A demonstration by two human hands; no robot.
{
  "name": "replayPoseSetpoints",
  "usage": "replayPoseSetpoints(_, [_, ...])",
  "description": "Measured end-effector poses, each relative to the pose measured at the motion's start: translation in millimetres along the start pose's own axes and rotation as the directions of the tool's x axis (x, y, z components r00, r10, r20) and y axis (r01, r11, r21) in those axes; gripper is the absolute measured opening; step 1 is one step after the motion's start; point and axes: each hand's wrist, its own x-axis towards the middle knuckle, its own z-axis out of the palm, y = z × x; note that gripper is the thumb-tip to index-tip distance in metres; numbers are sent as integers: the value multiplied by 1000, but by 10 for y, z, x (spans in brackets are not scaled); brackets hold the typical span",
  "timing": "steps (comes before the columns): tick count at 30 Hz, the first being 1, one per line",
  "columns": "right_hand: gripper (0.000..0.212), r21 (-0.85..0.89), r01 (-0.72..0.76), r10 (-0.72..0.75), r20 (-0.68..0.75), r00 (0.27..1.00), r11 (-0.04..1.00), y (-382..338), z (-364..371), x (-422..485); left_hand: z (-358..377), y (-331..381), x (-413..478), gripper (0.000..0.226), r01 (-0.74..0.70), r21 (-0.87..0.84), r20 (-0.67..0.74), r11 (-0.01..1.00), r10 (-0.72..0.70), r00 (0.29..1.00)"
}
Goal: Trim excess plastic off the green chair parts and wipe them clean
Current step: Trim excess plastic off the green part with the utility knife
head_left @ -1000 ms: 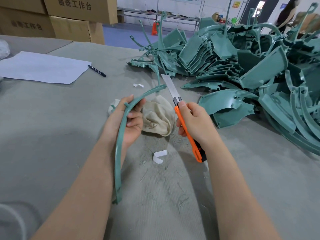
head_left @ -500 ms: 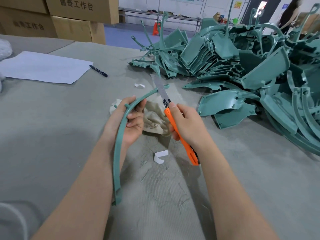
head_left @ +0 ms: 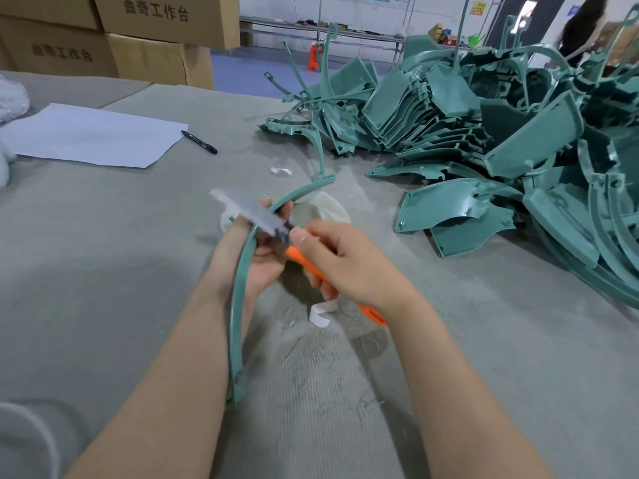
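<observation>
- Stacked cardboard boxes (head_left: 162,25) stand at the far left behind the grey surface (head_left: 103,271).
- A white sheet of paper (head_left: 93,134) lies flat on the surface, with a dark pen (head_left: 199,142) just beside its right edge.
- The left hand (head_left: 265,269) holds a long curved green chair part (head_left: 239,305) above the surface. Its fingers are curled round the strip near the upper bend. The strip's lower end reaches down along the forearm and its upper end arcs off to the right.
- A blurred blade (head_left: 254,212) lies across the strip at the left fingertips.
- A pale cloth (head_left: 325,207) sits crumpled on the surface behind both hands.
- The blade belongs to an orange utility knife (head_left: 298,256), gripped by the right hand (head_left: 352,267). The fingers are clamped round the handle and the thumb is pressed near the blade's base.
- A small curled white scrap (head_left: 320,316) rests on the surface under the right hand.
- A large pile of green chair parts (head_left: 466,133) fills the right side of the surface, well apart from the hands.
</observation>
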Motion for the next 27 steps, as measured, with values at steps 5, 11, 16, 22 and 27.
replayPoseSetpoints(5, [36, -31, -117, 102, -308, 946, 993, 135, -200, 18, 46, 3, -16, 32, 79, -104, 118, 991, -66, 991])
replayPoseSetpoints(11, [39, -12, -153, 144, -271, 952, 988, 176, -183, 28, 65, 34, -12, 47, 97, -78, 72, 992, -91, 993])
replayPoseSetpoints(16, [42, 61, -159, 169, -231, 958, 985, 173, -183, 6, 70, 27, -12, 52, 83, -55, 63, 995, -80, 995])
replayPoseSetpoints(22, [40, 20, -153, 154, -187, 970, 988, 191, -154, 25, 59, 40, -19, 48, 77, -88, 51, 993, -72, 996])
replayPoseSetpoints(27, [40, 31, -145, 148, -153, 977, 989, 177, -175, 8, 71, 46, -16, 49, 80, -75, 59, 994, -76, 995])
